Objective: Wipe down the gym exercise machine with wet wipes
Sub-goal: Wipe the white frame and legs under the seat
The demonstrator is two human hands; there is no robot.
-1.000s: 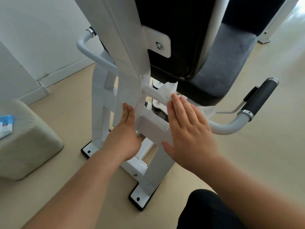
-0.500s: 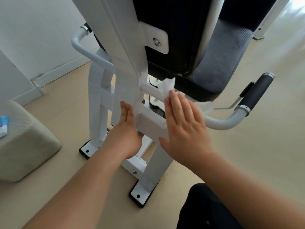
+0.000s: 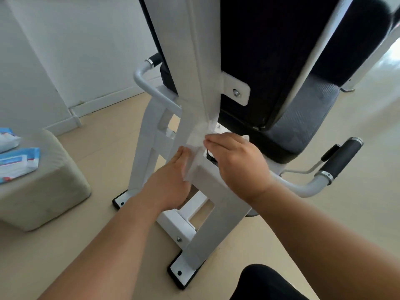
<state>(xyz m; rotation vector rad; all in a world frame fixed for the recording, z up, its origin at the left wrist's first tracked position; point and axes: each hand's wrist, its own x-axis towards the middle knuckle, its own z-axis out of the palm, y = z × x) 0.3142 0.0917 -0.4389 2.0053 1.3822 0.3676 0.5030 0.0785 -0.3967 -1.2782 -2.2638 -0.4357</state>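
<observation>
The left hand [image 3: 171, 182] reaches forward with its fingers [image 3: 183, 156] straight and held close together. Just beside it, the right hand [image 3: 236, 163] lies palm down, its fingers [image 3: 214, 141] angled toward the left.

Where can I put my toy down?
Bare tan floor lies between the beige padded stool and the white metal machine frame, and right of the black-grip handle. Blue-and-white wipe packs take part of the stool's top. Crowded: where left hand and right hand press the white wet wipe.
</observation>
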